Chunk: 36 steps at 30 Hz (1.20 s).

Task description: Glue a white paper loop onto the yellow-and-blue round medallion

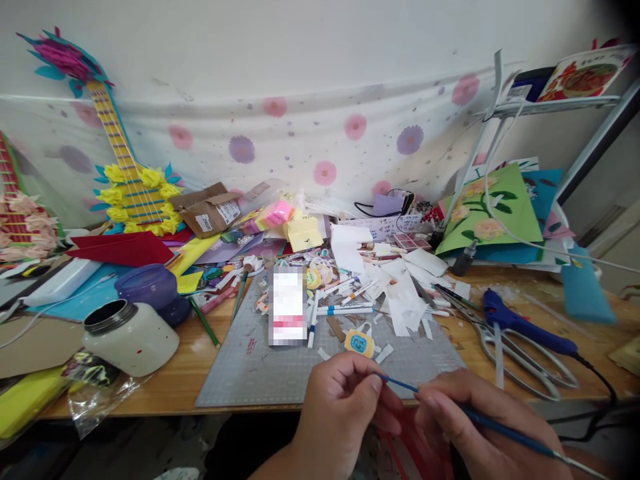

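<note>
Left hand: the left hand [340,407] is curling at the near edge of the table, its thumb and forefinger pinching together on the tip end of a thin blue paintbrush [480,420].
Right hand: the right hand [480,433] is closing around the brush shaft further back, fingers wrapping over it, so both hands are gripping the same tool.
Paintbrush: it is running slantwise from the left fingertips down toward the lower right corner, its metal ferrule end sticking out past the right hand.
Hands together: they are sitting just beside each other, apart by a small gap that the brush is bridging, in front of the cutting mat [280,373].
Yellow tag: a small yellow and blue paper badge [359,343] is lying on the mat just beyond the left hand.
Paper scraps: white cuttings [400,293] are piling up across the far part of the mat, with marker pens [345,309] lying among them.
Right side: a blue glue gun [520,327] is resting near large scissors [520,363] on the wooden table [165,387].
Left side: a cream jar [131,337] is lying tilted in front of a purple tub [150,288].
Back wall: a paper guitar [125,173] is leaning against it.
</note>
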Motion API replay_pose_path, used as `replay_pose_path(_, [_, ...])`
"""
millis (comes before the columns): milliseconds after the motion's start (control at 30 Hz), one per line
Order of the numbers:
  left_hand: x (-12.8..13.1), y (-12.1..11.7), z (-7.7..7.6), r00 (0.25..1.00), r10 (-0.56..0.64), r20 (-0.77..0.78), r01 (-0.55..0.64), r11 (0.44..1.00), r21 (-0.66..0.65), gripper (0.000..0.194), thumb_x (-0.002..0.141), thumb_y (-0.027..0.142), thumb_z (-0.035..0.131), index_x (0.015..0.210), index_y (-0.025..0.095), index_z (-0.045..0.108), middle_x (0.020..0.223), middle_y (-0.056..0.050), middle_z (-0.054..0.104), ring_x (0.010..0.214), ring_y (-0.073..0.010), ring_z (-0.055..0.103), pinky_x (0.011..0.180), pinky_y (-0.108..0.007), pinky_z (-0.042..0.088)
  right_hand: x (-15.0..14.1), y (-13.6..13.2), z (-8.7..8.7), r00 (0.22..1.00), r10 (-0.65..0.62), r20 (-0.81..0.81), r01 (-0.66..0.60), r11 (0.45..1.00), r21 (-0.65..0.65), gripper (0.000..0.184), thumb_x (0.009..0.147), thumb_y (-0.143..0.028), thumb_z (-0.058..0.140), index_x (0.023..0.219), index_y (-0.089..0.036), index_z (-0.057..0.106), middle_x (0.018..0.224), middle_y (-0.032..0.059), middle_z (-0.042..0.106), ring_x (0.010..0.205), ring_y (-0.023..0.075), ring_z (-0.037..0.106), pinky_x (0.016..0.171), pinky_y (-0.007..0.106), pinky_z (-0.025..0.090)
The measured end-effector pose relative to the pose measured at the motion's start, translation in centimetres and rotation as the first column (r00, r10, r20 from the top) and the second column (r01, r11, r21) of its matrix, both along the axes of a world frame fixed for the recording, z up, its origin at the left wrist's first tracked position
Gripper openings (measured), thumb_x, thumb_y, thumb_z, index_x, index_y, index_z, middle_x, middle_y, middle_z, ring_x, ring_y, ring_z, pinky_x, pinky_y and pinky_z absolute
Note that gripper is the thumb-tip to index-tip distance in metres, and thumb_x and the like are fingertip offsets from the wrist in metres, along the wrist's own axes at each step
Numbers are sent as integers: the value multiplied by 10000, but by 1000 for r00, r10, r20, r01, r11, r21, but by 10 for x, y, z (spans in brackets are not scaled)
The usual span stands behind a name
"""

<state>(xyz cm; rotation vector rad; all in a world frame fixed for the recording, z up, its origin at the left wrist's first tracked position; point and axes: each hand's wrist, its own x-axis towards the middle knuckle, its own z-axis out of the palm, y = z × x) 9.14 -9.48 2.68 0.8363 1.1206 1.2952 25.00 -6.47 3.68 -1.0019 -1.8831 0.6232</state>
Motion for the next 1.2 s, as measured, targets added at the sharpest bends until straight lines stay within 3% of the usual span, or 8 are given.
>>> replay_pose_path(200, [2,1,5,996,50,-79,-52,998,-28,164,717,297,562,702,134,572,540,-22,660,406,-106,570,428,-198,433,5,3,1,989,78,126,-104,971,216,174,828,-277,584,683,-256,678,524,-54,679,427,110,625,466,153,497])
replay_pose_path(500, [4,1,-4,994,-19,105,22,999,-23,301,706,390,659,791,113,577,580,-39,683,410,-104,590,424,-193,456,3,6,-2,999,40,-9,-40,996,-82,333,857,-363,529,565,-233,619,464,-39,635,396,124,598,397,175,469])
replay_pose_path(733, [6,0,-4,988,30,153,-26,999,-29,278,714,371,673,753,118,563,539,-29,666,381,-91,571,392,-166,429,4,3,-4,996,74,-42,-76,996,-46,210,809,-326,594,627,-245,659,502,-39,648,430,130,606,437,188,471])
replay_pose_path(900, [9,0,-4,963,56,264,-41,997,-63,248,690,335,681,712,127,549,490,-12,641,341,-80,537,361,-150,391,1,1,-7,989,44,-138,-75,971,-229,284,817,-373,590,577,-226,633,463,-22,625,403,124,564,410,188,438])
replay_pose_path(967, [9,0,-4,961,55,271,-38,997,-67,252,690,335,687,710,128,545,490,-13,641,338,-78,533,359,-148,387,-3,2,-7,970,-4,-242,-90,922,-376,344,808,-433,598,547,-208,607,452,-7,614,383,116,527,380,192,403])
replay_pose_path(1067, [8,0,-4,969,58,239,-51,998,-37,265,713,351,684,709,132,535,509,-20,652,353,-81,546,370,-150,398,-8,4,-9,883,-101,-459,-229,760,-609,395,761,-498,645,532,-189,558,440,2,603,369,106,499,364,193,358])
replay_pose_path(1133, [9,-1,-5,974,63,217,-65,998,2,279,732,370,676,707,139,522,519,-17,653,370,-84,556,386,-154,411,-13,5,-14,788,-153,-597,-384,635,-670,391,741,-484,681,539,-185,530,412,-14,578,369,105,500,386,195,364])
replay_pose_path(1200, [11,-1,-7,976,62,209,-70,997,33,293,744,390,670,715,147,509,524,-7,646,378,-79,554,399,-154,417,-19,3,-19,692,-175,-700,-514,561,-649,390,745,-461,692,539,-185,509,401,-26,557,381,109,512,424,211,394])
